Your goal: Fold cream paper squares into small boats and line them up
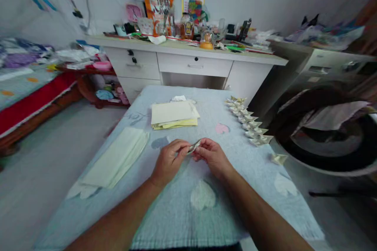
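Observation:
Over the middle of the cloth-covered table, a small folded paper piece is pinched between both hands. My left hand grips its left end with thumb and fingers. At the other end, my right hand closes on it, hiding part of the piece. Along the table's right side runs a row of folded paper boats, set close together. One more paper boat sits apart, nearer the right edge. Beyond my hands lies a stack of cream and yellow paper.
Pale green sheets lie fanned on the table's left. Behind stands a white desk crowded with jars, an orange bag and clutter. A washing machine with its door open is at right, a bed at left.

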`<action>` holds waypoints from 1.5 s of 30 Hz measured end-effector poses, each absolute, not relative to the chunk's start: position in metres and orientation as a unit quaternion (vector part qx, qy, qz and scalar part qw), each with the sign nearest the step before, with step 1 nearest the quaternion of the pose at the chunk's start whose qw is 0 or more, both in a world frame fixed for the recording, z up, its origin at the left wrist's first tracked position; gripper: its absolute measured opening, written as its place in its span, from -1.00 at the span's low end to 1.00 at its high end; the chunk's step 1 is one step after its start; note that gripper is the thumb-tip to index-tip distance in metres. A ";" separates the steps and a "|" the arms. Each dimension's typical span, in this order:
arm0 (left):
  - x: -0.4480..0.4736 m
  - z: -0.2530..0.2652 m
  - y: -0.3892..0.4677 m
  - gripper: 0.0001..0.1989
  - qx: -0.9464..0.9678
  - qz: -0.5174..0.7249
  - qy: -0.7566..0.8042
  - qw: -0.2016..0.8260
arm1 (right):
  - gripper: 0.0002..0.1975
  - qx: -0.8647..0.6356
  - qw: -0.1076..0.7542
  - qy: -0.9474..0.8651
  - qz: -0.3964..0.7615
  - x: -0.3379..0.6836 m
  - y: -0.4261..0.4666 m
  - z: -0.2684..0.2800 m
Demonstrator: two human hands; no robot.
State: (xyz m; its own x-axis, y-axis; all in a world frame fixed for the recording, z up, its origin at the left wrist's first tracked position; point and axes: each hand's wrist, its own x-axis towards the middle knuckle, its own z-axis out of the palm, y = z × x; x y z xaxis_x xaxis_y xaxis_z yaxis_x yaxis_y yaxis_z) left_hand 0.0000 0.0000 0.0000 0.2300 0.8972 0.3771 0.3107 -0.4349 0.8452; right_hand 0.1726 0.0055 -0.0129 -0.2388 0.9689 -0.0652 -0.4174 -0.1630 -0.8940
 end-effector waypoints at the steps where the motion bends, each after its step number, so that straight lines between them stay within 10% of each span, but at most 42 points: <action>1: 0.001 -0.002 0.001 -0.85 0.703 0.454 0.427 0.342 | -0.73 -0.352 0.510 -0.397 0.677 0.173 0.005 -0.014; 45: 0.005 0.000 0.004 -0.73 0.500 0.411 0.342 0.681 | -0.76 -0.335 0.423 -0.435 0.721 0.180 0.004 -0.011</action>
